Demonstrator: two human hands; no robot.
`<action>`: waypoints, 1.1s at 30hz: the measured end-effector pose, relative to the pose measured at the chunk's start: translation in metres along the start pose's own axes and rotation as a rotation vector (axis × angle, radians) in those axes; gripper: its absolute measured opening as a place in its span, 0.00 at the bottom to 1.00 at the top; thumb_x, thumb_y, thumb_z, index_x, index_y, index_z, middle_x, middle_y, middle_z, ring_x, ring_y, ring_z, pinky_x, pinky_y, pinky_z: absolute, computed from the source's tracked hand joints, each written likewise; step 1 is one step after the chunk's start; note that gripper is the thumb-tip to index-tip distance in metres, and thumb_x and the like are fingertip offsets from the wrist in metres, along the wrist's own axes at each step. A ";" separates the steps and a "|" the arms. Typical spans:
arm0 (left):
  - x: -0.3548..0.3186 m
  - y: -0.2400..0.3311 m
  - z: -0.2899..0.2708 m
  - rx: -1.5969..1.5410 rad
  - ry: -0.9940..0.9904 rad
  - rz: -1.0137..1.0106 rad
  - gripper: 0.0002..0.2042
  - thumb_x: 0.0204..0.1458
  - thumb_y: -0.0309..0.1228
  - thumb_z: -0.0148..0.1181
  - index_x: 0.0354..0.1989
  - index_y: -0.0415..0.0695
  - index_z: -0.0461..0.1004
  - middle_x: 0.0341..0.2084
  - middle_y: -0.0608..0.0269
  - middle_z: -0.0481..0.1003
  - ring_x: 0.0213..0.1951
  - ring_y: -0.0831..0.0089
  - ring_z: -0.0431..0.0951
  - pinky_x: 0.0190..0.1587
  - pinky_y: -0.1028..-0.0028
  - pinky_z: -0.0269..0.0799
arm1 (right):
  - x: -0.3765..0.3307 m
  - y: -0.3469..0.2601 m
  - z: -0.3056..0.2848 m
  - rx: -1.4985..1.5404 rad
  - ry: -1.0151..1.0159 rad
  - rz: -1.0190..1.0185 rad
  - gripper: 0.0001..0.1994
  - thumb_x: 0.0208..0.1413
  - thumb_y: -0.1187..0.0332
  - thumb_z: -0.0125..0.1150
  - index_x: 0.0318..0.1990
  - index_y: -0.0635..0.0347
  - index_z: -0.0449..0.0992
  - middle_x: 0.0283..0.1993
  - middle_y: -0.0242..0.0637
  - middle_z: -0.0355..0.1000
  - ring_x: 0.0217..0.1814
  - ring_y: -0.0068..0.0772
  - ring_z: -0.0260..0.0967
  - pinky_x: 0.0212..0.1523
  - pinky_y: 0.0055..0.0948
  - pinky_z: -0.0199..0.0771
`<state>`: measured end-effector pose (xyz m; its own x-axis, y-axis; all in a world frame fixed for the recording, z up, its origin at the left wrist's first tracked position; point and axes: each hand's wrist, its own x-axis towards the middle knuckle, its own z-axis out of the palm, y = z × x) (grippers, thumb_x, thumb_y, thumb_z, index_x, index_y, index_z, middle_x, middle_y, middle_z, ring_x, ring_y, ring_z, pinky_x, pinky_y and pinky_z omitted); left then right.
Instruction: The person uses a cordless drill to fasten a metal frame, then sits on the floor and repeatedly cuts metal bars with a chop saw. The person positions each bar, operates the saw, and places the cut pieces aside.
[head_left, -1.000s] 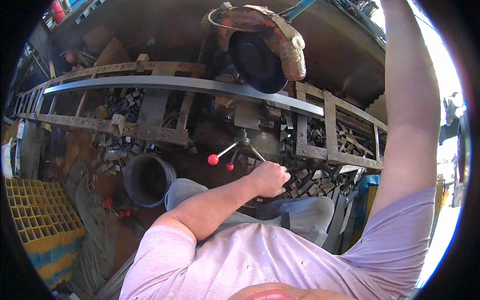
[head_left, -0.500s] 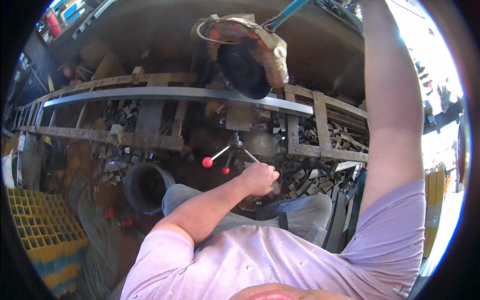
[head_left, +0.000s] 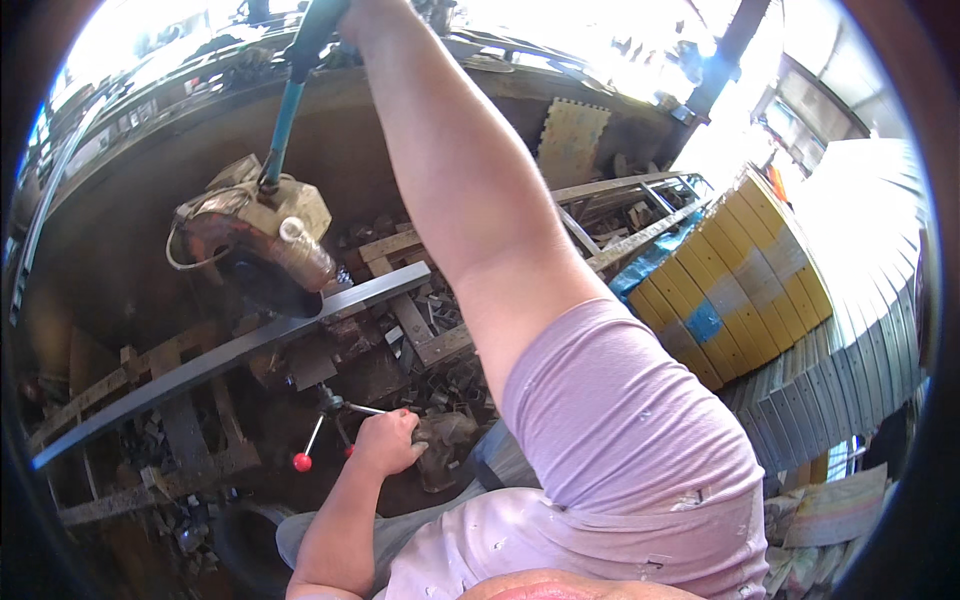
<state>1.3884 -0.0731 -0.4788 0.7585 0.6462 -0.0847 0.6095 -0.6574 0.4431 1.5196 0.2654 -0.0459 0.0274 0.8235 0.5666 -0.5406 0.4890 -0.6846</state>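
My left hand (head_left: 388, 442) is closed round one arm of a three-armed clamp handle (head_left: 330, 400) with red ball knobs. A long square metal tube (head_left: 240, 348) lies across the work in front of that handle. Over the tube hangs a cut-off saw (head_left: 255, 225) with a dark round blade and a small plastic bottle (head_left: 308, 258) strapped at its side. The blade's lower edge is at the tube; I cannot tell whether they touch. Up at the top edge, my right hand (head_left: 362, 16) grips the dark end of the saw's teal handle (head_left: 287, 125), its fingers partly cut off.
Wooden frames (head_left: 215, 462) run along both sides of the clamp. Short metal offcuts (head_left: 455, 385) lie heaped beneath. On the right stand stacked yellow bars (head_left: 735, 280) and grey metal lengths (head_left: 830, 400). A round bucket (head_left: 245, 545) is beside my legs.
My view has turned to the right, so the saw and clamp sit farther left and the yellow stack shows fully. My left hand stays on the clamp handle; part of my right hand now shows.
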 end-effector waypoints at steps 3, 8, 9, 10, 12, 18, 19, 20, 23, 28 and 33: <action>-0.001 0.001 -0.002 -0.001 -0.012 -0.008 0.20 0.53 0.48 0.73 0.44 0.44 0.82 0.43 0.55 0.83 0.48 0.53 0.85 0.52 0.56 0.81 | -0.017 -0.009 0.005 0.079 0.016 0.063 0.16 0.68 0.55 0.59 0.44 0.62 0.79 0.32 0.40 0.76 0.31 0.41 0.77 0.32 0.41 0.79; -0.002 0.006 -0.009 -0.017 -0.043 -0.031 0.20 0.52 0.47 0.74 0.43 0.44 0.83 0.41 0.53 0.84 0.46 0.51 0.85 0.52 0.55 0.81 | -0.019 -0.014 0.001 0.069 -0.006 0.037 0.18 0.70 0.53 0.58 0.45 0.62 0.79 0.34 0.40 0.78 0.32 0.38 0.78 0.32 0.38 0.79; -0.002 0.006 -0.008 -0.025 -0.040 -0.035 0.20 0.51 0.47 0.74 0.43 0.44 0.83 0.40 0.53 0.84 0.45 0.51 0.86 0.51 0.55 0.81 | -0.023 -0.016 0.002 0.071 -0.006 0.048 0.18 0.70 0.54 0.58 0.45 0.62 0.79 0.34 0.40 0.78 0.32 0.38 0.78 0.32 0.37 0.79; -0.003 0.006 -0.008 -0.032 -0.037 -0.041 0.20 0.51 0.47 0.75 0.43 0.44 0.83 0.39 0.53 0.84 0.45 0.51 0.86 0.51 0.55 0.82 | -0.027 -0.018 0.003 0.074 -0.007 0.059 0.17 0.70 0.54 0.58 0.45 0.61 0.79 0.35 0.40 0.78 0.32 0.38 0.78 0.32 0.37 0.79; -0.003 0.004 -0.006 -0.051 -0.037 -0.046 0.20 0.50 0.47 0.76 0.42 0.44 0.83 0.38 0.53 0.84 0.44 0.52 0.86 0.50 0.55 0.82 | -0.027 -0.016 -0.004 0.075 -0.061 0.050 0.16 0.70 0.55 0.58 0.42 0.60 0.79 0.34 0.39 0.78 0.33 0.38 0.78 0.34 0.39 0.79; -0.002 0.003 0.000 -0.051 -0.022 -0.026 0.20 0.49 0.47 0.77 0.41 0.45 0.84 0.36 0.54 0.84 0.43 0.53 0.86 0.49 0.55 0.82 | -0.009 0.000 -0.020 0.120 -0.170 -0.123 0.19 0.68 0.57 0.54 0.36 0.67 0.80 0.28 0.44 0.76 0.27 0.41 0.73 0.32 0.41 0.77; -0.002 0.002 0.000 -0.052 -0.022 -0.027 0.20 0.49 0.47 0.77 0.41 0.45 0.84 0.36 0.54 0.84 0.43 0.53 0.86 0.49 0.55 0.82 | -0.010 -0.001 -0.020 0.151 -0.137 -0.115 0.18 0.67 0.59 0.53 0.34 0.67 0.79 0.26 0.44 0.75 0.25 0.41 0.72 0.29 0.42 0.76; -0.002 0.002 0.000 -0.050 -0.031 -0.032 0.20 0.49 0.48 0.77 0.42 0.45 0.84 0.36 0.54 0.84 0.43 0.53 0.86 0.49 0.55 0.82 | -0.012 -0.001 -0.017 0.181 -0.103 -0.108 0.17 0.66 0.61 0.52 0.32 0.67 0.78 0.25 0.45 0.74 0.23 0.42 0.71 0.27 0.43 0.75; -0.004 0.000 -0.001 -0.042 -0.044 -0.062 0.20 0.49 0.47 0.77 0.41 0.45 0.84 0.38 0.54 0.85 0.44 0.53 0.86 0.50 0.56 0.81 | -0.026 -0.004 -0.008 0.199 -0.067 -0.096 0.16 0.66 0.63 0.53 0.31 0.66 0.76 0.24 0.45 0.74 0.22 0.41 0.70 0.25 0.42 0.74; -0.003 0.007 -0.002 -0.068 -0.032 -0.054 0.19 0.48 0.45 0.77 0.42 0.44 0.85 0.40 0.53 0.86 0.46 0.54 0.86 0.52 0.56 0.81 | -0.032 -0.013 -0.017 0.239 -0.059 -0.095 0.14 0.66 0.62 0.53 0.31 0.62 0.75 0.26 0.44 0.75 0.23 0.39 0.71 0.25 0.41 0.74; -0.002 0.010 -0.004 -0.061 -0.038 -0.053 0.20 0.47 0.44 0.78 0.43 0.44 0.85 0.40 0.52 0.86 0.46 0.54 0.86 0.53 0.56 0.80 | -0.041 -0.018 -0.020 0.242 -0.022 -0.081 0.15 0.68 0.60 0.54 0.33 0.62 0.75 0.27 0.44 0.75 0.24 0.40 0.73 0.25 0.41 0.75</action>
<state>1.3920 -0.0793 -0.4702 0.7345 0.6635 -0.1425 0.6346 -0.5970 0.4908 1.5455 0.2286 -0.0658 0.0614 0.7767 0.6268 -0.7230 0.4676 -0.5086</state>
